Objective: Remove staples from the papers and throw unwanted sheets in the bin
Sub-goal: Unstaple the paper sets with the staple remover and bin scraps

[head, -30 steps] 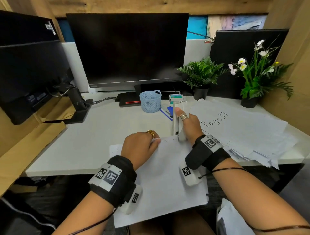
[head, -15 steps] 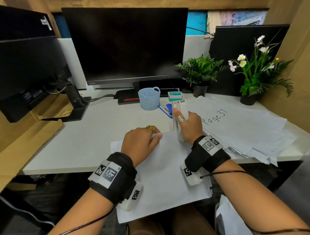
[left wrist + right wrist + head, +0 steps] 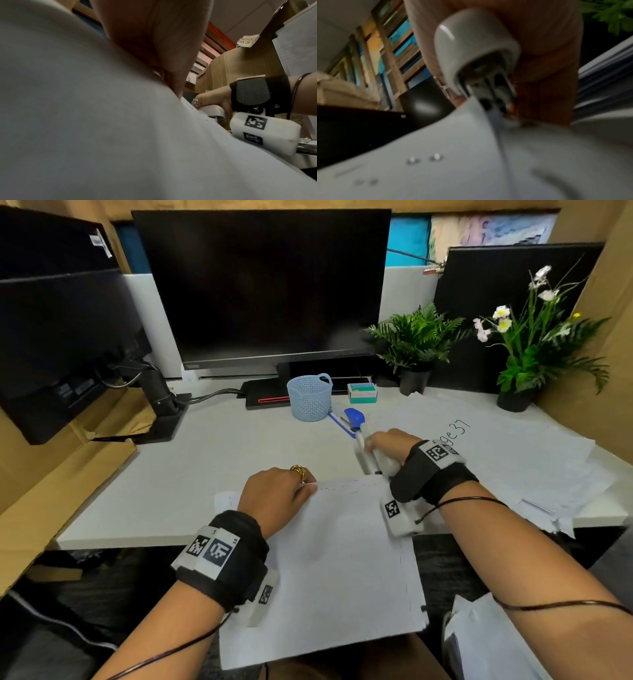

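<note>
A stapled set of white papers (image 3: pixel 335 559) lies at the desk's front edge and overhangs it toward me. My left hand (image 3: pixel 277 494) pinches its top edge, fingers curled; the left wrist view shows the fingertips (image 3: pixel 171 81) at that edge. My right hand (image 3: pixel 387 446) grips a white stapler (image 3: pixel 364 455), tilted low just beyond the sheet's top right corner. In the right wrist view the stapler's rear end (image 3: pixel 476 54) fills the middle, and staples (image 3: pixel 435 157) sit in the paper (image 3: pixel 453 175) below it.
A loose pile of sheets (image 3: pixel 507 467) marked "Page 37" covers the desk's right side. Behind the hands stand a blue basket (image 3: pixel 310 397), a staple box (image 3: pixel 362 392) and a blue staple remover (image 3: pixel 353 416). Monitors and two potted plants line the back. White material (image 3: pixel 486 642) lies at lower right.
The right hand has drawn the stapler off the paper's top right corner and tipped it down from upright. The left hand keeps its hold on the top edge.
</note>
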Action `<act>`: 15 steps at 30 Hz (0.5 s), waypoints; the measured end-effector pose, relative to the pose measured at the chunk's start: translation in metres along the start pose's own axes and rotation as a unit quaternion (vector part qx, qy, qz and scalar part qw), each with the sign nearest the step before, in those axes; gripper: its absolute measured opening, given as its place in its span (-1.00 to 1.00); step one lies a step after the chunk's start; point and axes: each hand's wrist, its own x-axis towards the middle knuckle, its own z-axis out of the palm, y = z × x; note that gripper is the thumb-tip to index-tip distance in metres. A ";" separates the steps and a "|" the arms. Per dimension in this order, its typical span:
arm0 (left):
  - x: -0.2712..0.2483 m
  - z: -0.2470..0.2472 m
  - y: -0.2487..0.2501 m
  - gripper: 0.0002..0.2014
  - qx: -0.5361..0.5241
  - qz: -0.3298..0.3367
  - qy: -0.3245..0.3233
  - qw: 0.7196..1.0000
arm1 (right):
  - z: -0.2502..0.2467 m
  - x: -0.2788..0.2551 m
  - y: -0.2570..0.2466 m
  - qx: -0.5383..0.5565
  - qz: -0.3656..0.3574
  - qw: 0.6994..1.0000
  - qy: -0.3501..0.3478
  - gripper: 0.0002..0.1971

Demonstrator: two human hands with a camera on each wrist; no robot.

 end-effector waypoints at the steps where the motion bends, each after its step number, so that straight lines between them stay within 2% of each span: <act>1: -0.001 0.001 -0.001 -0.73 0.003 0.003 -0.002 1.000 | -0.002 0.003 0.003 -0.056 0.001 0.998 0.008 -0.57; 4: -0.001 0.005 -0.002 -0.73 0.006 0.006 -0.002 1.000 | -0.001 0.010 0.008 -0.189 -0.015 0.980 0.059 -0.56; 8: 0.001 0.004 -0.001 -0.73 0.019 0.009 -0.006 1.000 | 0.004 0.011 0.006 -0.264 -0.025 0.961 0.078 -0.46; 9: 0.001 0.004 -0.001 -0.72 0.021 0.008 -0.005 1.000 | 0.003 0.009 0.006 -0.270 -0.047 0.957 0.092 -0.44; 11: 0.000 0.002 -0.001 -0.72 0.021 0.002 0.005 1.000 | 0.001 -0.002 0.006 -0.208 -0.148 0.960 0.117 -0.47; 13: 0.000 0.000 -0.002 -0.72 0.015 -0.004 0.028 0.999 | 0.000 -0.023 0.008 -0.128 -0.253 0.957 0.060 -0.56; 15: 0.001 -0.002 -0.002 -0.71 0.014 -0.005 0.059 0.998 | 0.000 -0.040 0.012 -0.163 -0.280 0.946 -0.016 -0.64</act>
